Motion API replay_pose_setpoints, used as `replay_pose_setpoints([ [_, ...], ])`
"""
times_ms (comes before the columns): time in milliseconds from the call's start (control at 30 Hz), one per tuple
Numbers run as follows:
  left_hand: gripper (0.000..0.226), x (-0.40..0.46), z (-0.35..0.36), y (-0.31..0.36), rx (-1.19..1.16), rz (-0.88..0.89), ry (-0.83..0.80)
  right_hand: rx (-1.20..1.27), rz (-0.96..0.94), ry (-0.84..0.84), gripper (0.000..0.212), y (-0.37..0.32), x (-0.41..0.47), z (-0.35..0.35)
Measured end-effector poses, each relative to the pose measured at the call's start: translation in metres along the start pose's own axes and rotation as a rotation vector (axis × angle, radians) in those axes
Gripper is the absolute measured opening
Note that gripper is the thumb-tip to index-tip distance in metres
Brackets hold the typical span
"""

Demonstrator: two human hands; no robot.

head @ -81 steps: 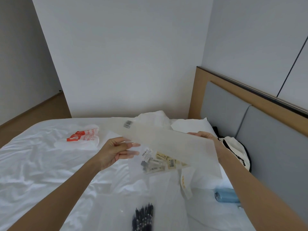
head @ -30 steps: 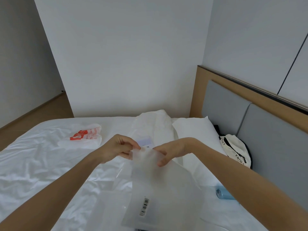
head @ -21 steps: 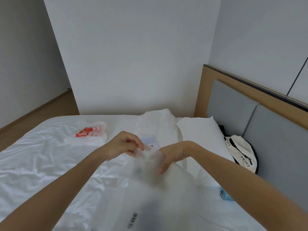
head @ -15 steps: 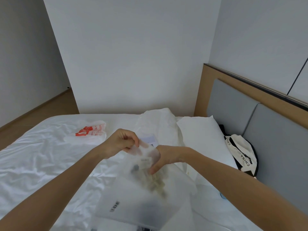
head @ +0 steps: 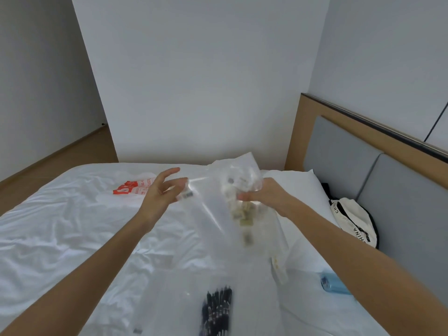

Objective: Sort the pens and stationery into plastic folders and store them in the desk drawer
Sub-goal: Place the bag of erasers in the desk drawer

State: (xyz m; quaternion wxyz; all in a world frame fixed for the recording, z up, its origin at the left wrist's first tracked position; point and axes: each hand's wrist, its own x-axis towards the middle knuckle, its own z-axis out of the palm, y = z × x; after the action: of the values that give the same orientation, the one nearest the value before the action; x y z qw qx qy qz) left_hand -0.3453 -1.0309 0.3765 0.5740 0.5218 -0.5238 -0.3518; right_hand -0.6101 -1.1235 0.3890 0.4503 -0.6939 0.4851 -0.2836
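A white-sheeted bed (head: 60,238) fills the lower two thirds of the frame. Above its centre, a clear plastic bag (head: 242,183) of small stationery items is held up, motion-blurred; several pale items (head: 243,214) are seen below the bag's mouth, in the air or inside a translucent plastic folder (head: 213,214) whose outline is difficult to trace.

The right hand (head: 259,196), right of centre, is clenched around the bag. The left hand (head: 162,190), left of centre, is released: its fingers are spread and only loosely bent. A small barcode label (head: 188,195) is seen just beside its fingertips; whether the folder edge is touched there cannot be told.

At the bottom centre, a bundle of dark pens (head: 217,311) lies inside a second clear sleeve (head: 169,299) on the sheet. A light blue object (head: 333,286) lies at the lower right, near the right forearm.

At the upper left of the bed, a white plastic bag with red print (head: 133,189) lies flat, well apart from both hands. A white pillow (head: 295,187) lies behind the right hand. At the right edge, a cream-and-black bag (head: 351,221) rests against the grey padded headboard (head: 351,166).

Open sheet extends across the left half of the bed to its left edge, beyond which a wood floor (head: 60,156) is visible.
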Motion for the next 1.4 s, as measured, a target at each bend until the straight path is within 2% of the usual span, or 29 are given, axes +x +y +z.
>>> replay_pose_setpoints([
  [100, 0.058, -0.001, 0.012, -0.011, -0.034, -0.019, 0.182, 0.126, 0.013, 0.115, 0.058, -0.001, 0.003, -0.004],
  [200, 0.066, -0.007, 0.031, -0.02, 0.006, 0.042, 0.269, 0.301, 0.038, 0.203, 0.043, -0.001, 0.004, -0.002],
  [300, 0.067, -0.014, 0.054, -0.023, 0.114, 0.133, 0.221, 0.43, 0.04, 0.24, 0.037, -0.002, 0.002, 0.006],
  [433, 0.07, -0.016, 0.083, -0.016, 0.166, 0.224, 0.107, 0.474, 0.052, 0.286, 0.047, -0.004, -0.002, 0.019],
  [667, 0.074, -0.008, 0.098, -0.007, 0.197, 0.199, 0.091, 0.631, 0.022, 0.23, 0.038, -0.013, -0.015, 0.026],
  [767, 0.085, -0.007, 0.104, -0.007, 0.138, 0.16, 0.064, 0.69, -0.009, 0.141, 0.034, -0.017, -0.019, 0.029],
  [833, 0.085, -0.007, 0.105, -0.007, 0.118, 0.149, 0.051, 0.722, -0.011, 0.03, 0.039, -0.018, -0.019, 0.027],
  [967, 0.06, -0.01, 0.1, 0.004, 0.084, 0.205, -0.003, 0.797, -0.054, -0.259, 0.042, -0.015, -0.021, 0.013],
  [1033, 0.055, -0.012, 0.098, 0.008, 0.091, 0.206, -0.044, 0.771, -0.089, -0.307, 0.039, -0.011, -0.022, 0.01],
  [1200, 0.061, -0.012, 0.095, -0.001, 0.097, 0.182, -0.096, 0.678, -0.116, -0.141, 0.029, -0.002, -0.023, 0.015],
  [1400, 0.071, -0.011, 0.09, 0.0, 0.095, 0.153, -0.164, 0.679, -0.151, -0.052, 0.02, -0.003, -0.026, 0.02],
])
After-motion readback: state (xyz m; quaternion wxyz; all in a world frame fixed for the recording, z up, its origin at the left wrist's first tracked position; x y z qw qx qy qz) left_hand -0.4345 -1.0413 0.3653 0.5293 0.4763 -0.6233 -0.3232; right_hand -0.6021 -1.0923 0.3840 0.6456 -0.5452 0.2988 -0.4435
